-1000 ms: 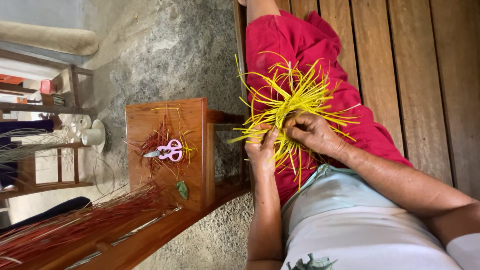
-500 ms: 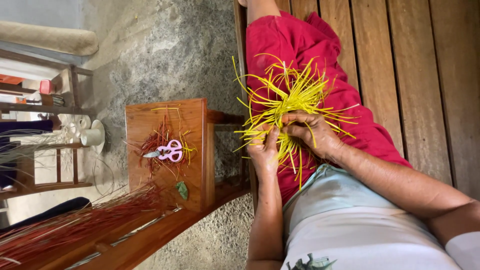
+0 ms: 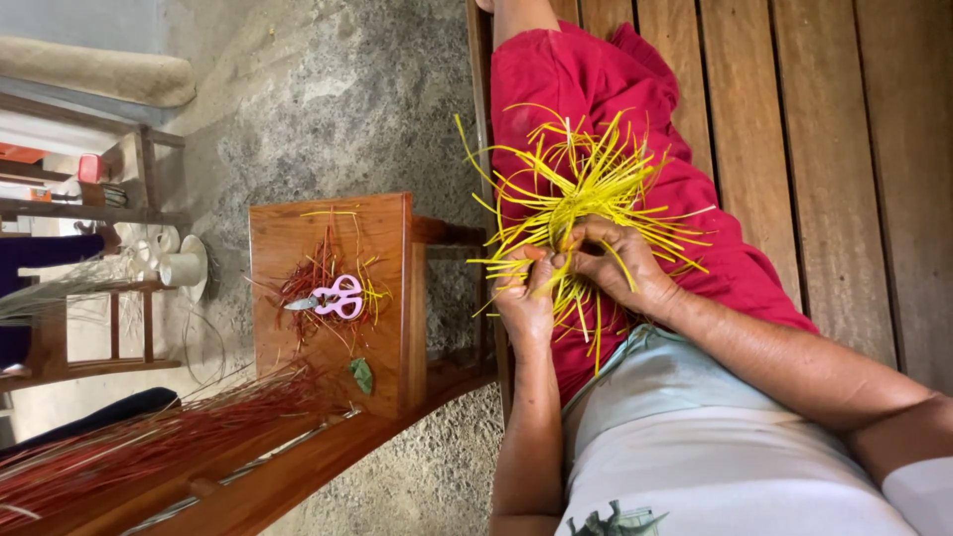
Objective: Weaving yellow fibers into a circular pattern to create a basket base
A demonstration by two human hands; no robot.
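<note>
Between my two hands sits a bundle of yellow strands (image 3: 581, 189), fanning out above the fingers and lying over the red cloth (image 3: 596, 89) on my lap. My left hand (image 3: 524, 293) pinches the gathered strands from one side, fingers closed on them; my right hand (image 3: 615, 263) wraps over them from the other, also closed on the strands, and the two hands touch at the fingertips. Loose yellow ends hang down past both wrists. Well apart from my left hand stands a small wooden counter (image 3: 382, 298), carrying pink-handled scissors (image 3: 333, 298) on a scatter of red strands (image 3: 308, 278), with a green leaf (image 3: 361, 374) near its edge. Farther out from that hand, a long sheaf of red strands (image 3: 149, 442) lies along a wooden bench (image 3: 298, 471). Beyond my right hand run brown wooden planks (image 3: 814, 149).
</note>
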